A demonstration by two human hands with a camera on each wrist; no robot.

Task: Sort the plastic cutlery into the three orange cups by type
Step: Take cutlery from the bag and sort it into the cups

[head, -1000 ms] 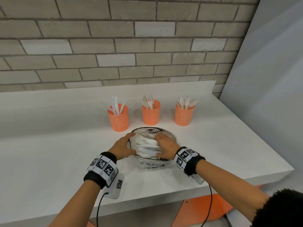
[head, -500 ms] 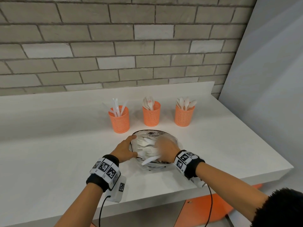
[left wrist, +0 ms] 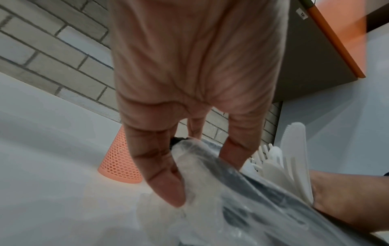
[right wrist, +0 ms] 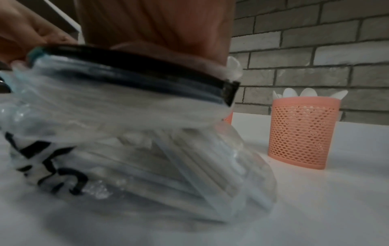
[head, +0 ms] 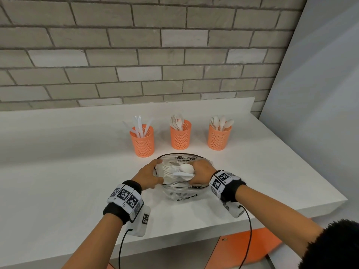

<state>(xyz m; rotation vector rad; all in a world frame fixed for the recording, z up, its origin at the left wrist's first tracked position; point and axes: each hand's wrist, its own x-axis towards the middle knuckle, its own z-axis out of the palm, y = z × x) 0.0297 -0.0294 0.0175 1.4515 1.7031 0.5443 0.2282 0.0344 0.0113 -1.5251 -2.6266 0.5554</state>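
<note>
— What do the hands show at the white bench [head: 58, 171]?

— The left hand [head: 148, 176] pinches the black-edged rim of a clear plastic bag [head: 182, 193], thumb outside and fingers [left wrist: 242, 149] hooked over the edge, holding its mouth open. The right hand [head: 202, 171] is sunk into the bag, fingers clamped around a bunch of white plastic cutlery [head: 183, 170]; a spoon bowl and fork tines poke out beside its knuckles.

— And the cups?

— Three orange mesh cups stand in a row beyond the fingers, toward the brick wall [head: 136, 55]. The left cup [head: 142, 141] holds knives, the middle cup [head: 180, 135] forks, the right cup [head: 219, 137] spoons, all standing handle-down.

— Anything left in the bag?

— The right wrist view shows more white handles lying crosswise under the hand, pressed against the plastic; the picture is blurred, so their types cannot be told. The bag rests on the bench between both wrists, just short of the cups.
</note>
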